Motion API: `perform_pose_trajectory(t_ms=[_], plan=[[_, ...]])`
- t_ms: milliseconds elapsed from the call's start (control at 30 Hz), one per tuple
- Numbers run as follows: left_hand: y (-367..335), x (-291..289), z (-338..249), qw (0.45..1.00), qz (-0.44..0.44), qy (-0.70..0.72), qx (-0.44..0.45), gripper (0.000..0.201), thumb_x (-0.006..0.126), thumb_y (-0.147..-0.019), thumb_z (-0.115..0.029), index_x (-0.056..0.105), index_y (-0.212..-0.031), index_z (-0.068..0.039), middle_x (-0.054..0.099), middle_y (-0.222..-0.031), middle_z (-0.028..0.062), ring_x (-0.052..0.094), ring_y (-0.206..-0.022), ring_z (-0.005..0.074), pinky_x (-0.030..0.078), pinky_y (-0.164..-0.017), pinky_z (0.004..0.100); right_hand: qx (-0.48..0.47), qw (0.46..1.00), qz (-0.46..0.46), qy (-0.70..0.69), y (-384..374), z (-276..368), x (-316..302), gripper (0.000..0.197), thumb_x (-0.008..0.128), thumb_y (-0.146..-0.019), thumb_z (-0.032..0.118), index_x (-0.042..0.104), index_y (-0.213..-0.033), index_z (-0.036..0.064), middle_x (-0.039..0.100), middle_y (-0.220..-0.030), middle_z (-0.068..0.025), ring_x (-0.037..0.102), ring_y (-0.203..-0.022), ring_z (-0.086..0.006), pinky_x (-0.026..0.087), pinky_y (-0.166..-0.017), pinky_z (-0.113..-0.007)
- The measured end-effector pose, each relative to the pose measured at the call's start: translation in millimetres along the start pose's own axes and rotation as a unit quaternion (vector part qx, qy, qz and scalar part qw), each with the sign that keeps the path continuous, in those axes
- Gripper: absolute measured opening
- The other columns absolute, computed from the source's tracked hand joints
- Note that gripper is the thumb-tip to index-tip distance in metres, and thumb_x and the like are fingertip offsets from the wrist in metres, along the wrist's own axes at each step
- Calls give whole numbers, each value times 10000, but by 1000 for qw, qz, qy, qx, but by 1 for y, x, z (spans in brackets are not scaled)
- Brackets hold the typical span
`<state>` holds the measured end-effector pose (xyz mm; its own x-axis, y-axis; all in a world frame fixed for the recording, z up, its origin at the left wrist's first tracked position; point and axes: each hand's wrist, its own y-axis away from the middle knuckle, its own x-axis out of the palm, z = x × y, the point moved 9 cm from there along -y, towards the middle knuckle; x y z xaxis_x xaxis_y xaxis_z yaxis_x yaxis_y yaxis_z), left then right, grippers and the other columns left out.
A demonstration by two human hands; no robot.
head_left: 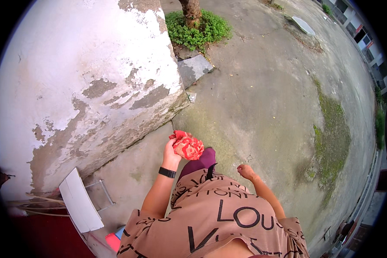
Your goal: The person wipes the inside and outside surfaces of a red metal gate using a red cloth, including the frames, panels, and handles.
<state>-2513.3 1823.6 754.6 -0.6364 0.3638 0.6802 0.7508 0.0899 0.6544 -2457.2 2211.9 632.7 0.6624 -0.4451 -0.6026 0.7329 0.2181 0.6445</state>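
Held out in front of my body, my left hand (172, 153) is wrapped round a crumpled red bundle (189, 146). The bundle has pale, pinkish patches and looks like a bunched plastic bag; what is inside, if anything, I cannot make out. A dark band (167, 172) circles my left wrist. Lower on the right, my right hand (246, 172) hangs beside my body with its fingers curled in, and nothing shows in it. It is apart from the bundle and touches nothing.
A peeling white wall (94, 64) rises on the left, its corner just ahead. Beyond it are a grey slab (194, 69), a tree trunk (191, 13) and green plants (200, 32). A white board (80, 201) stands at lower left. Moss (331, 142) patches the concrete at right.
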Motion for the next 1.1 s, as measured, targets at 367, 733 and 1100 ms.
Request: perform_pose_trajectory(t_ms=[367,733,1100], plan=[[-189,279,40,996,33,-26,-73,171,491,-908,-89,584,-1025,-7,647,-1056,145,626,-973,270,488,-915,419,328,788,-112,-509,12,-314,-40,266,530,-825,83,627,-1028,-58,637,-764,-168,630,-585,-202,518,-474,-311],[-351,376,-27,993,-67,67,66,252,420,-944,-130,562,-1097,11,613,-1134,174,588,-1072,294,465,-954,437,190,918,-6,-348,-339,-185,-429,259,522,-827,79,624,-1020,-60,630,-746,-142,621,-559,-192,505,-453,-298],[-444,420,-104,962,-106,179,179,222,460,-930,-135,585,-1057,-2,637,-1080,158,609,-1019,285,481,-925,409,-67,979,-68,-179,-715,167,-722,288,508,-851,105,629,-1085,-13,653,-836,-104,629,-680,-146,515,-590,-264]])
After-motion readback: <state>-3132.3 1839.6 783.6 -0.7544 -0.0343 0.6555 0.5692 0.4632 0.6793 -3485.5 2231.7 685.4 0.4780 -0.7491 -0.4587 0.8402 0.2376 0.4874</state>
